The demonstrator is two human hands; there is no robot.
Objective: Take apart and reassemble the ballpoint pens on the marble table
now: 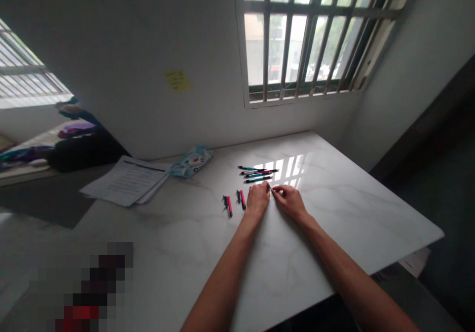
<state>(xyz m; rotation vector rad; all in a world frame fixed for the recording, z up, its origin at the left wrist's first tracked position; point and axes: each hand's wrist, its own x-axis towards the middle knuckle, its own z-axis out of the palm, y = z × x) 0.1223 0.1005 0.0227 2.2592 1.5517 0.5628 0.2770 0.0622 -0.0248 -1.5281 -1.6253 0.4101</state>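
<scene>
Above the white marbled table, my left hand [259, 198] and my right hand [291, 201] come close together, fingers pinched. A thin dark pen part [272, 192] slants between them, held at my right fingertips. What my left fingers grip is hidden by the hand. Just left of my left hand lie two pink pen barrels [229, 207] [243, 199], each with a small black pen piece [224, 201] [238, 196] beside it. Beyond my hands several turquoise, pink and black pens [259, 179] lie in a loose group.
Printed papers [137, 181] lie at the table's left, touching a blue and white plastic packet [191, 162]. A barred window [302, 40] and a yellow note [178, 80] are on the wall behind. The table's [371, 213] right edge runs diagonally. A pixelated patch covers the lower left.
</scene>
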